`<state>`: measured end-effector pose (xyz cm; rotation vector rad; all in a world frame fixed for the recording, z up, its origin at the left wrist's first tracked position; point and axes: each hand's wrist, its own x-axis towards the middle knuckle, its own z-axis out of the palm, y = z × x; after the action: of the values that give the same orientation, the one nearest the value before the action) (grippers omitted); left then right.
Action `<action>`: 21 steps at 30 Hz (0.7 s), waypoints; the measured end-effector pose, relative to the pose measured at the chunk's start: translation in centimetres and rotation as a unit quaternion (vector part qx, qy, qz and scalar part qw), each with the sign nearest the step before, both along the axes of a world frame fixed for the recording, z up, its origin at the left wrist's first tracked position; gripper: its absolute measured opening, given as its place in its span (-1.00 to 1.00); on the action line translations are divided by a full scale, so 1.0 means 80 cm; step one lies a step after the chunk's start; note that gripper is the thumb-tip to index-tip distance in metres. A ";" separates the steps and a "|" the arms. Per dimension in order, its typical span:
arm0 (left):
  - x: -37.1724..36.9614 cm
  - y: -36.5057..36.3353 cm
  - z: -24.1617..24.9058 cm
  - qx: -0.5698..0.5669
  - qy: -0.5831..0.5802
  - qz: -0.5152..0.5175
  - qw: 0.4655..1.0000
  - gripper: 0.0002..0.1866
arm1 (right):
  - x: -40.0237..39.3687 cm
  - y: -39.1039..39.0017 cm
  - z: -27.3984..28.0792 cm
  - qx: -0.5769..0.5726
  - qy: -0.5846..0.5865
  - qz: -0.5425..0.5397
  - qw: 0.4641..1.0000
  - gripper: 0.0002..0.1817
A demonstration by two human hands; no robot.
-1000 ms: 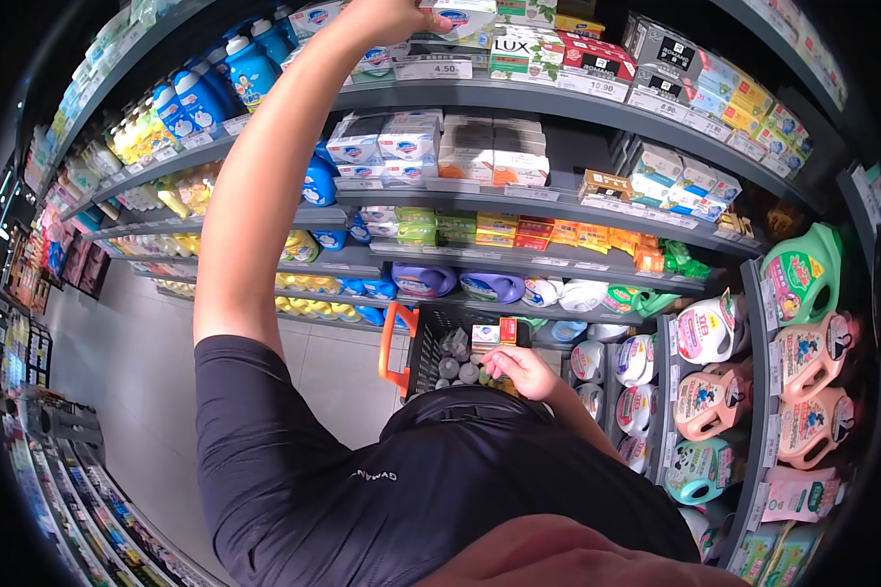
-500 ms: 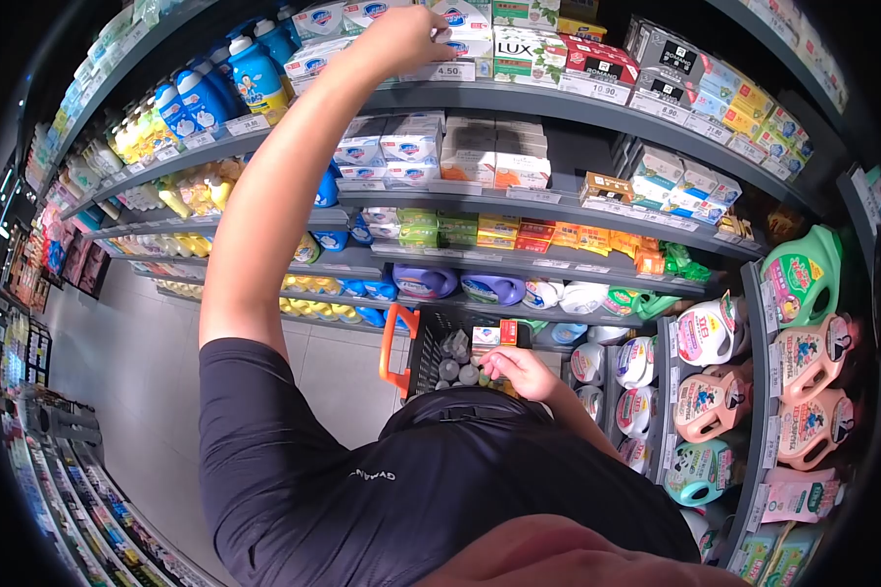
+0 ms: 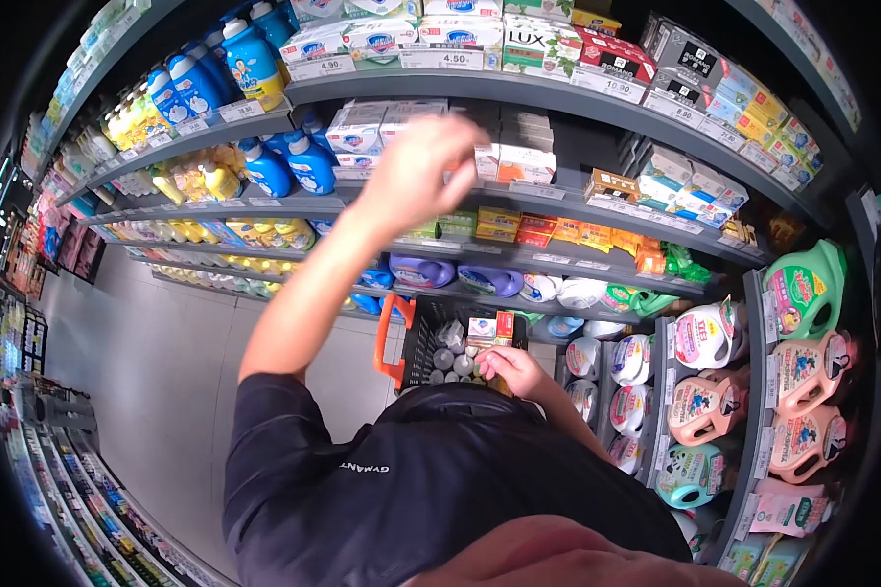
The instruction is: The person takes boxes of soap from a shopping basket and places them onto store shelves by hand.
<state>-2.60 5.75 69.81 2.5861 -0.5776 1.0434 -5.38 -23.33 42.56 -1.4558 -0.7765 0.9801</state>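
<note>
My left hand (image 3: 426,171) is raised in front of the second shelf, overlapping the white soap boxes (image 3: 354,132) there. Its fingers look loosely curled but are smeared by motion. Low in the middle, my right hand (image 3: 514,372) is over the near right side of a black shopping basket (image 3: 422,328) with an orange handle (image 3: 390,338). The right fingers are curled together; I cannot tell what they hold. Inside the basket are several round-topped grey containers (image 3: 443,360), a crumpled clear packet (image 3: 450,334) and a red-and-white box (image 3: 504,324).
Soap boxes, among them a LUX box (image 3: 531,47), line the top shelf (image 3: 411,85) above price tags. Blue bottles (image 3: 250,61) stand to the left. Detergent jugs (image 3: 705,406) fill the shelves on the right. Grey tiled floor (image 3: 166,352) stretches along the left.
My left hand has come away from the soap boxes on the top shelf and moved down toward me. My right hand stays by the basket. The view has shifted slightly.
</note>
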 end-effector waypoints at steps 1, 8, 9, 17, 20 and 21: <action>-0.015 -0.008 -0.047 -0.048 0.083 -0.045 0.994 -0.75 | 0.001 0.002 -0.007 -0.006 0.009 -0.005 1.000 -0.66; -0.120 -0.027 -0.449 -0.319 0.527 0.024 0.787 -0.58 | 0.005 0.017 -0.148 -0.160 0.111 -0.045 0.980 -0.60; -0.147 -0.033 -0.494 -0.351 0.527 0.033 0.773 -0.57 | 0.002 0.023 -0.149 -0.180 0.138 -0.042 0.973 -0.57; -0.271 -0.062 -0.640 -0.512 0.610 0.086 0.599 -0.62 | -0.025 0.065 -0.245 -0.285 0.366 -0.041 0.885 -0.50; -0.290 -0.066 -0.655 -0.547 0.587 0.140 0.581 -0.69 | -0.026 0.092 -0.304 -0.307 0.424 -0.078 0.848 -0.51; -0.291 -0.065 -0.662 -0.553 0.569 0.157 0.588 -0.71 | -0.022 0.109 -0.328 -0.324 0.444 -0.090 0.831 -0.52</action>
<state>-25.85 0.55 16.81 1.5611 0.6996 -0.3750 -7.13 -14.58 16.30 -1.3441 0.4196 1.6704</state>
